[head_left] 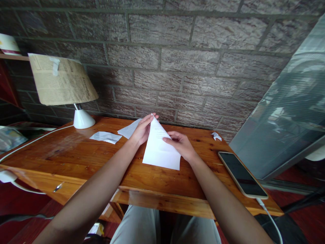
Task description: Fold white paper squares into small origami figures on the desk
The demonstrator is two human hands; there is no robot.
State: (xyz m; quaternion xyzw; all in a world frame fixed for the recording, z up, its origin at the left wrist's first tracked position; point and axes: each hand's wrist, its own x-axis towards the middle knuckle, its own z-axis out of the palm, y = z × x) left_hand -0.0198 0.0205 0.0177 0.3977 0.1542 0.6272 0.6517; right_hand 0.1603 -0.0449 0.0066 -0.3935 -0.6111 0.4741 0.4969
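A white sheet of paper (162,152), folded over to a point at its top, is held between both hands above the wooden desk. Faint printed lines show on its upper part. My left hand (144,129) grips the pointed top corner, its fingers partly behind the sheet. On the right edge, my right hand (181,144) pinches the paper, thumb on the front and fingers behind. Just behind my left wrist lie more white sheets (129,128), partly covered by that hand. A loose slip of paper (106,137) rests to the left of them.
On the wooden desk (132,176) stands a lamp (83,118) with a newsprint shade at the left. A phone (242,174) with a charging cable lies along the right edge, below a small folded paper piece (216,136). A brick wall (172,64) rises behind.
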